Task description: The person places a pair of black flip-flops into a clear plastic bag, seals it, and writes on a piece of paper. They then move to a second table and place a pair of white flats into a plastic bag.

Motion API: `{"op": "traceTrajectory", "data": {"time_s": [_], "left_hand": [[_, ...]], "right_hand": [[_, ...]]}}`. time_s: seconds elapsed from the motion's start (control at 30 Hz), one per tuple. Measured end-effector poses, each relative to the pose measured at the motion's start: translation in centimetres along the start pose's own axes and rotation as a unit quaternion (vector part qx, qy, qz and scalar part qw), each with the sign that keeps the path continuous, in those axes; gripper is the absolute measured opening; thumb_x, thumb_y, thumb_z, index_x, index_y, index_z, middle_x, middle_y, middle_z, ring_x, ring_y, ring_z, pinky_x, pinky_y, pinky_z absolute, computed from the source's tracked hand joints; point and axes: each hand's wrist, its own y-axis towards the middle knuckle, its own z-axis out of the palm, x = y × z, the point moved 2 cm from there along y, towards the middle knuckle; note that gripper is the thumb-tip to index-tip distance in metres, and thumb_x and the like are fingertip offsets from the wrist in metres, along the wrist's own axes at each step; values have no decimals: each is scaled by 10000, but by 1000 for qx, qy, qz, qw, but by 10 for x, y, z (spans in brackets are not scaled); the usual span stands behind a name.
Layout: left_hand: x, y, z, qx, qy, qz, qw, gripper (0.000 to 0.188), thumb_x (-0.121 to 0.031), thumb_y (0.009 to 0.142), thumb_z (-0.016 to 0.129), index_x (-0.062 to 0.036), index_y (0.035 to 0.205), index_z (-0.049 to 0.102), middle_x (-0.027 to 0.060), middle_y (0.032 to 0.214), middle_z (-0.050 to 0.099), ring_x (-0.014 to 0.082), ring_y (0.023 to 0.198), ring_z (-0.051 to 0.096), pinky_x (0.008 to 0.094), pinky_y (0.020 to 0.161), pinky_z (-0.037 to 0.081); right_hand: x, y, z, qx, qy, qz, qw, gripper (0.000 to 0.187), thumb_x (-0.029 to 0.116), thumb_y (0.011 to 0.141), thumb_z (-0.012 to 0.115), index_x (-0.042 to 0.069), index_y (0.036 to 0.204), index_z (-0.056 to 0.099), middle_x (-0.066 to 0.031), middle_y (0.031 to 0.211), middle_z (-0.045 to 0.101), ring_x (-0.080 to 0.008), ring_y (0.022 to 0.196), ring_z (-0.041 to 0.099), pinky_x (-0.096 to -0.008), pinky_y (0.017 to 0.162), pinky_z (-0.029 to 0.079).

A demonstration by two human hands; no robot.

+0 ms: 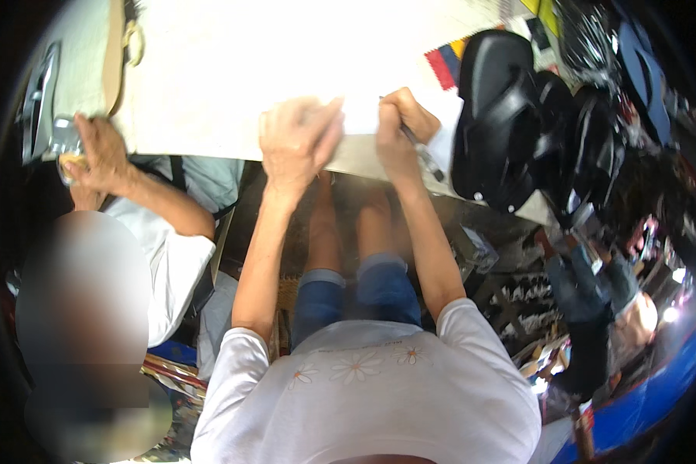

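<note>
A dark pen (pixel 423 152) slants through my right hand (pixel 404 127), whose fingers are closed round it over a white sheet of paper (pixel 361 116) near the table's front edge. My left hand (pixel 295 147) rests at the paper's left side, somewhat blurred. Its thumb and fingers look apart, with nothing visible in them. Glare washes out the paper's outline and any marks on it. Just right of my right hand lies a black thong sandal (pixel 496 116), with more black sandals (pixel 588 139) beside it.
The pale table (pixel 201 93) has zigzag-edged colour swatches (pixel 445 66) at its back right. At the left, another person's hand (pixel 104 155) is at a small glass container (pixel 66 135). A blue sandal (pixel 646 77) lies far right. Another person (pixel 595 301) is at the lower right.
</note>
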Motion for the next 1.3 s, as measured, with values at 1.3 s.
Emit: {"op": "traceTrajectory", "data": {"time_s": [1.3], "left_hand": [[-11, 3, 2, -2, 0, 4, 1000, 309, -161, 755, 730, -207, 1060, 724, -5, 835, 564, 161, 732, 492, 315, 693, 381]], "right_hand": [[-7, -7, -7, 6, 72, 42, 997, 60, 13, 771, 490, -8, 733, 530, -123, 566, 520, -211, 488, 552, -317, 477, 426]]}}
